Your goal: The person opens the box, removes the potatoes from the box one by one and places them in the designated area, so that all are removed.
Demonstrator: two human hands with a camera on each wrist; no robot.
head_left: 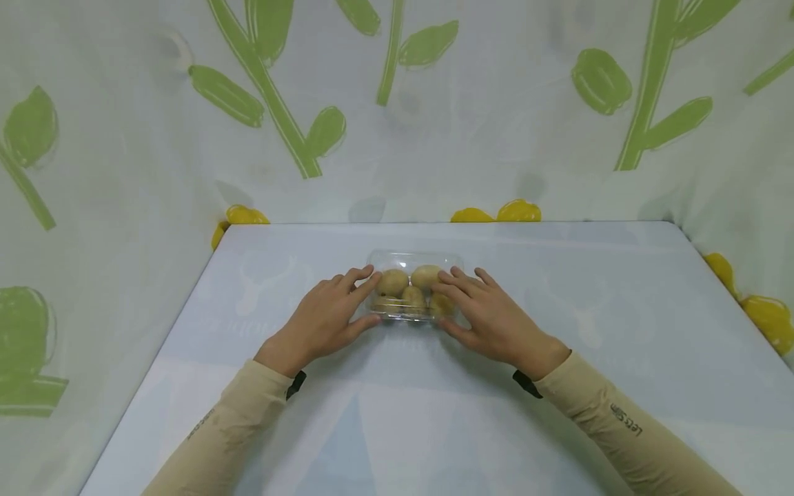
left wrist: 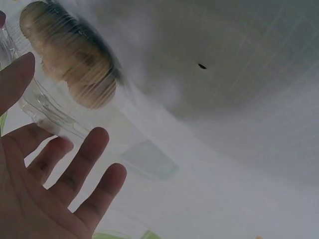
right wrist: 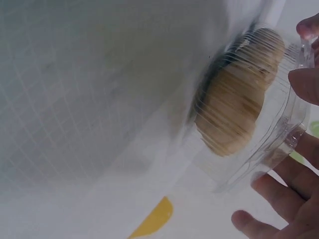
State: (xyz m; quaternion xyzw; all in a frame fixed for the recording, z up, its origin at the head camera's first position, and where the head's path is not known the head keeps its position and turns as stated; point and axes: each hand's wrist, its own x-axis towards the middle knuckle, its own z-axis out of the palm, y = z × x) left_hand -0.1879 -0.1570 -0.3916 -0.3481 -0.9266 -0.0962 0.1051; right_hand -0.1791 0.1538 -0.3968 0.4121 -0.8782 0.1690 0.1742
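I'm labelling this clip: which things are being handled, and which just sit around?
Handled: clear plastic box of potatoes, left hand and right hand at its two ends.
Around: white table, leaf-print curtain.

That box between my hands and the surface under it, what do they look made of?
Clear box: looks like thin, glossy, ribbed see-through plastic; the brown kiwi-like fruits show through it. Table: pale matte sheet with a faint grid, maybe plastic or cloth, cannot tell. Left hand and right hand touch the box's ends.
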